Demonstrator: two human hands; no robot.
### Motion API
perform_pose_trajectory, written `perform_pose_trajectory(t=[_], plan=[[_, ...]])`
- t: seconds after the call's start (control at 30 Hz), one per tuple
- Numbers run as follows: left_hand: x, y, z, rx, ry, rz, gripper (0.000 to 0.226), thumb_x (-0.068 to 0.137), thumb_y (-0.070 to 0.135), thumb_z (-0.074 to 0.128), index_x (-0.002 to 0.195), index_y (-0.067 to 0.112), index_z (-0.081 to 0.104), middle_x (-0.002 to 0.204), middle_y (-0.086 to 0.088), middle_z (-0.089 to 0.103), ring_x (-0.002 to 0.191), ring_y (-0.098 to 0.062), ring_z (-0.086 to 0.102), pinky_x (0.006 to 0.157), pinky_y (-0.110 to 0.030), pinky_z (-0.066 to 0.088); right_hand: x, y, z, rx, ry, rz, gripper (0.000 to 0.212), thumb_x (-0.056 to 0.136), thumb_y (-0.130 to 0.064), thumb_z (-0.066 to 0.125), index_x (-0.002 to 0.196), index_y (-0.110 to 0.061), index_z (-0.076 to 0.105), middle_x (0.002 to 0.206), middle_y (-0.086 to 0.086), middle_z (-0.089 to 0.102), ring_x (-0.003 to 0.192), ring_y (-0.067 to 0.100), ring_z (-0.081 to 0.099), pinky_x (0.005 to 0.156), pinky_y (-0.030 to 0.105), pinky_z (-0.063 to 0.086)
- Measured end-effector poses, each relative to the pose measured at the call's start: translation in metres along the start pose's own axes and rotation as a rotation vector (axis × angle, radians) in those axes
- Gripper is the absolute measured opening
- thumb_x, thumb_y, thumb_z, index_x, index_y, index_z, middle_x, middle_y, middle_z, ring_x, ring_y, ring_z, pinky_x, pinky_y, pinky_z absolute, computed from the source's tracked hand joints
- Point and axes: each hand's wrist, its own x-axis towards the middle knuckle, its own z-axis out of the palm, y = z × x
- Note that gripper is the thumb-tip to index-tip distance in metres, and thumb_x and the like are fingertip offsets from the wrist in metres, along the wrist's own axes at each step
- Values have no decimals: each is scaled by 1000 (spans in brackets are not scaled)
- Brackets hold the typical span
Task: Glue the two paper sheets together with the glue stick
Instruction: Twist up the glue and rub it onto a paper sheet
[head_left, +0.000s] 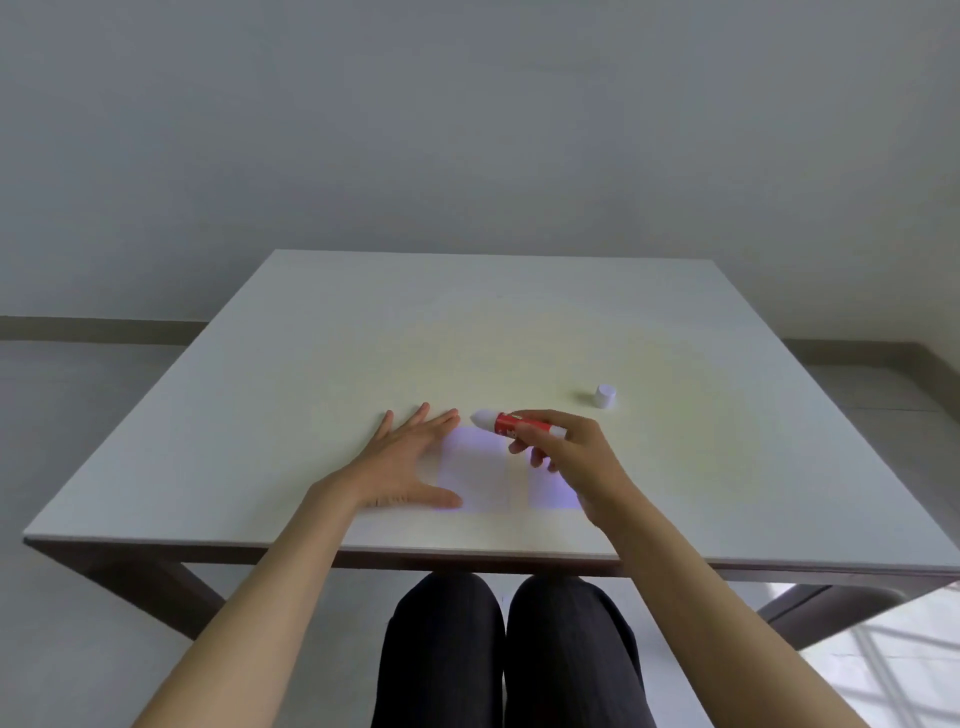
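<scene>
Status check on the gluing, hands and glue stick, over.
Left hand flat, pinning left paper sheet. Right hand holds uncapped glue stick above the sheets. Cap stands aside, nothing blocking.

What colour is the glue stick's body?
Red, with a white tip and white end; the head view shows the glue stick in the right hand.

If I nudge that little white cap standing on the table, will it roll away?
The cap stands on end on the flat table, so a light nudge probably slides it. It looks small and light, so a firmer push could tip it; then its round side would likely roll.
</scene>
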Motion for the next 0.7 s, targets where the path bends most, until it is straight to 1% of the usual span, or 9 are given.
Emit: perform_pose_trajectory(t=[0.07,0.13,0.17,0.23,0.3,0.43,0.53,0.63,0.7], plan=[[-2,3,-3,-83,-16,-39,101,72,60,65,148,40,1,144,32,-10,130,10,-25,113,-32,-19,-9,-4,-6,541,-98,224,20,80,-33,64,91,-19,73,74,0,69,60,13,51,52,20,37],[-7,10,-11,-263,-7,-66,89,79,53,64,140,52,-1,135,44,-12,128,9,-24,114,-34,-16,-17,-6,-5,855,-157,323,21,79,-32,66,93,-15,67,70,1,65,55,14,50,45,20,36],[-9,15,-15,-369,39,-49,83,80,51,63,136,55,3,135,45,-5,132,8,-20,115,-36,-13,-20,-6,-2,940,-178,337,24,78,-33,66,94,-15,65,68,1,62,53,14,49,43,20,35],[-12,31,-19,-549,188,39,65,81,45,63,134,53,26,143,34,21,142,7,3,120,-35,-3,-23,-6,10,1041,-199,369,25,78,-35,65,93,-15,62,64,1,57,50,15,48,41,21,32],[-13,54,-17,-704,312,91,45,84,31,67,123,46,52,136,26,48,135,9,31,119,-34,15,-25,-4,24,1091,-201,411,23,79,-35,63,87,-13,63,61,2,56,49,16,48,40,22,31],[-19,84,1,-907,418,64,20,83,22,69,102,26,74,115,18,69,115,5,57,104,-25,37,-27,2,44,1081,-207,431,23,74,-37,64,73,-15,70,60,0,56,48,15,48,41,21,30],[-19,83,-1,-1043,477,19,8,78,20,73,83,23,78,98,16,75,104,3,64,89,-12,44,-28,3,46,869,-130,410,26,83,-43,60,86,-18,68,71,1,61,55,15,48,48,22,32],[-10,71,-26,-903,637,-67,10,75,26,72,66,24,75,73,20,74,81,10,66,70,1,42,-33,3,38,562,-21,323,36,87,-47,55,108,-18,62,96,2,66,70,18,57,60,25,38],[-1,58,-45,-720,786,-188,18,73,33,70,60,22,71,58,17,71,56,11,56,52,-3,37,-38,-1,35,367,-21,199,35,87,-45,57,115,-25,61,107,-2,65,79,14,60,66,22,42]])
